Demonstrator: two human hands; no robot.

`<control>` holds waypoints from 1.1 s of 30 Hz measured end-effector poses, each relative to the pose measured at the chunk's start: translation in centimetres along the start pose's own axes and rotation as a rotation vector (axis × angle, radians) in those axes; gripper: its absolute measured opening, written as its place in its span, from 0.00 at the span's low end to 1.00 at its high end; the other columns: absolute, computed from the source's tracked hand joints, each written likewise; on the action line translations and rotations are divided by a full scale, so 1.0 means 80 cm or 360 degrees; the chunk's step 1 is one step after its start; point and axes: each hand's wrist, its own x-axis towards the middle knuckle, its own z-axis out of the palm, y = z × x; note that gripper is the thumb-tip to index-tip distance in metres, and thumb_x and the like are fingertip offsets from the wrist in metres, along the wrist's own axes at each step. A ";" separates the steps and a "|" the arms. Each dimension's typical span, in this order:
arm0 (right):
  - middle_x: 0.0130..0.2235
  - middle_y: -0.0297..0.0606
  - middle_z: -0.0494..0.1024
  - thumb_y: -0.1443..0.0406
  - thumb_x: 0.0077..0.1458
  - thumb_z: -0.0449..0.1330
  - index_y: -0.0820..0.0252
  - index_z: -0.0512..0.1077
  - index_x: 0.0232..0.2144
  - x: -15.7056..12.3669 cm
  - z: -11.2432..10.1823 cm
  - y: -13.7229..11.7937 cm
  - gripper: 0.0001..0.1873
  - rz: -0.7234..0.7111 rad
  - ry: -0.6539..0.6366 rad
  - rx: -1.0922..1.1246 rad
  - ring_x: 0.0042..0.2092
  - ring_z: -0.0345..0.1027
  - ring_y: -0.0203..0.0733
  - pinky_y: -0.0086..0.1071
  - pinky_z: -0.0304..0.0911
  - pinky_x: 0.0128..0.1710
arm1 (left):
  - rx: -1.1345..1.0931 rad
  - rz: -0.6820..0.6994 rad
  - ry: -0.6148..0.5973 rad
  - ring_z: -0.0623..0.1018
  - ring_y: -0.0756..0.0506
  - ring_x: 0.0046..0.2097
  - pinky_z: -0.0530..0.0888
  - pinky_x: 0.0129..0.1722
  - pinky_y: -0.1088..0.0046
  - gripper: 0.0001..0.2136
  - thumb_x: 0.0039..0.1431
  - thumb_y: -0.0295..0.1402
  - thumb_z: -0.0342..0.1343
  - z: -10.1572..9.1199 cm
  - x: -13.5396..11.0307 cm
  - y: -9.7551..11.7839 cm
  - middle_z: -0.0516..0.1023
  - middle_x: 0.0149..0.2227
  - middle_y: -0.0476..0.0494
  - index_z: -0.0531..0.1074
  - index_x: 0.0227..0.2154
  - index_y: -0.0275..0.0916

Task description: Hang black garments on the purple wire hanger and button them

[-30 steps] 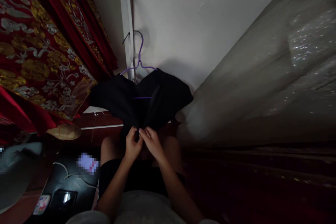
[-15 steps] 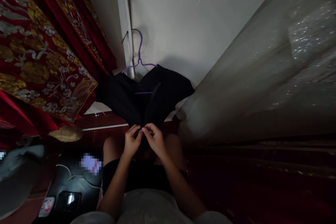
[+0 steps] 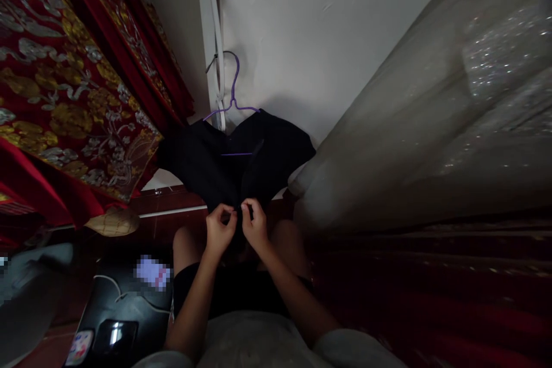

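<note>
Two hands pinch the front of a black shirt on a hanger.
The grip of the left hand (image 3: 221, 231) is closed, thumb against fingertips, on the front edge of the black shirt (image 3: 282, 146); the right hand (image 3: 256, 227) pinches the edge just beside it, a small gap between the two. The shirt hangs above the person's knees from a purple hanger (image 3: 233, 100), its neck spread, in front of a pale wall (image 3: 328, 29). The hook sits by a white strip (image 3: 209, 23). To the left hangs red cloth (image 3: 75, 121) with gold and silver flowers, a woven object (image 3: 114, 222) near its lower edge. Cloudy plastic sheeting (image 3: 388, 144) covers the right side. At lower left, a dark surface (image 3: 144, 319) carries a black phone (image 3: 115, 338) and a pale cord (image 3: 107, 279).
</note>
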 end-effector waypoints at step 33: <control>0.33 0.35 0.79 0.63 0.70 0.51 0.57 0.73 0.42 0.182 -0.098 -0.162 0.11 -0.1100 -0.0245 -0.0202 0.31 0.72 0.34 0.28 0.65 0.34 | 0.0394 0.1019 -0.0200 0.76 0.51 0.32 0.71 0.35 0.76 0.08 0.71 0.33 0.54 -0.020 0.113 0.214 0.77 0.31 0.49 0.73 0.36 0.37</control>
